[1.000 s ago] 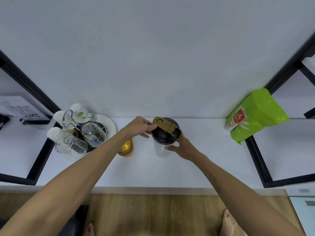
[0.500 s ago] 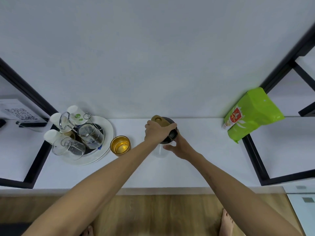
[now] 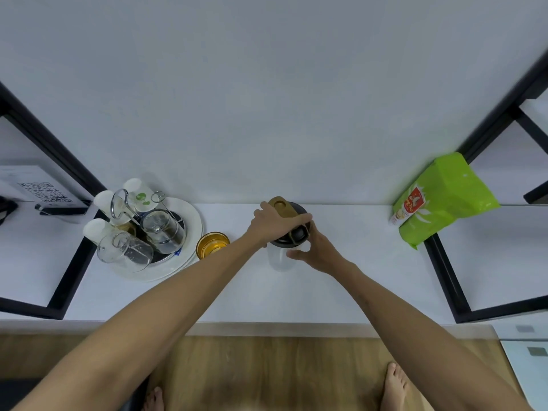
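A clear shaker bottle (image 3: 280, 261) with a black lid (image 3: 292, 238) and a tan flip cap (image 3: 277, 203) stands upright on the white counter (image 3: 355, 277) near the wall. My left hand (image 3: 274, 222) lies over the top of the lid, fingers curled round it. My right hand (image 3: 315, 252) grips the bottle's right side just under the lid, thumb in front. Most of the lid is hidden under my left hand.
A small amber glass bowl (image 3: 212, 243) sits left of the bottle. Further left, a white plate (image 3: 178, 262) carries a rack with glass mugs and white cups. A green bag (image 3: 439, 200) leans at the right. Black frames border both sides.
My left hand moved from the tan cap's edge onto the top of the lid and now covers it. The right hand stays on the bottle. The view shifted slightly.
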